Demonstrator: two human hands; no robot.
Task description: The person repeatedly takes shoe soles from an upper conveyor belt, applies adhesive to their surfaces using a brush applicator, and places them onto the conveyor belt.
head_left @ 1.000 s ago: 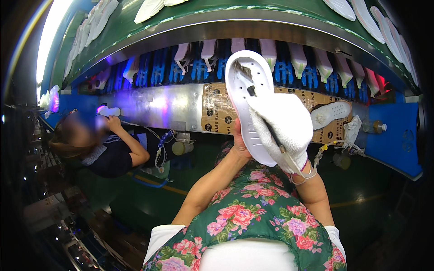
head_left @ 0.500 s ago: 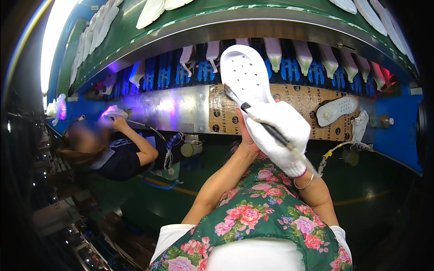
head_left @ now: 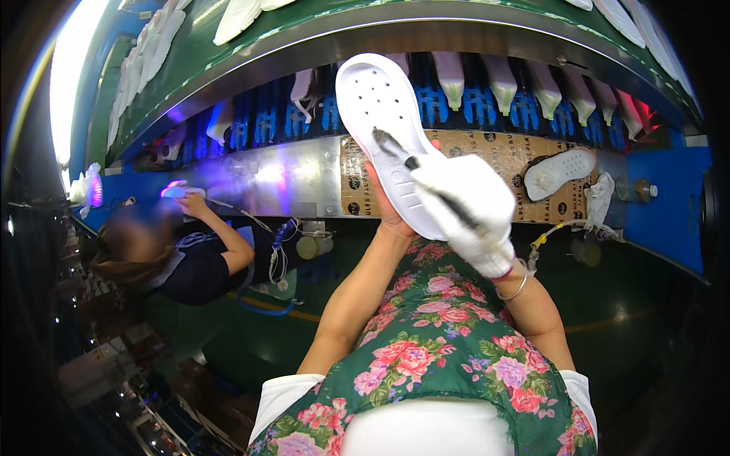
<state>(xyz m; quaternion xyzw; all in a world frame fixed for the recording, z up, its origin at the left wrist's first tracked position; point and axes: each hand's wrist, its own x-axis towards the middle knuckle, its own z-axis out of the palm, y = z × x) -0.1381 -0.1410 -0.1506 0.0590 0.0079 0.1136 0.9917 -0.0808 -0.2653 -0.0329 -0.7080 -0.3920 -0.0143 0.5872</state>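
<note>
White perforated shoe sole [head_left: 399, 125], raised above the near edge of the metal table [head_left: 312, 175], toe end toward the far side. The bare left hand [head_left: 390, 215] is clamped on it from beneath, digits showing at both edges. The gloved right hand [head_left: 471, 205] is clamped around a dark-handled brush [head_left: 411, 163], whose bristles meet the sole's upturned face below the holes. At right, a second sole [head_left: 563, 171] lies on printed cardboard [head_left: 509, 148], with a crumpled white cloth [head_left: 601, 199] and a bottle [head_left: 639, 190] farther right. At left, a co-worker [head_left: 201, 266] holds a pale object [head_left: 180, 192] under violet light.
</note>
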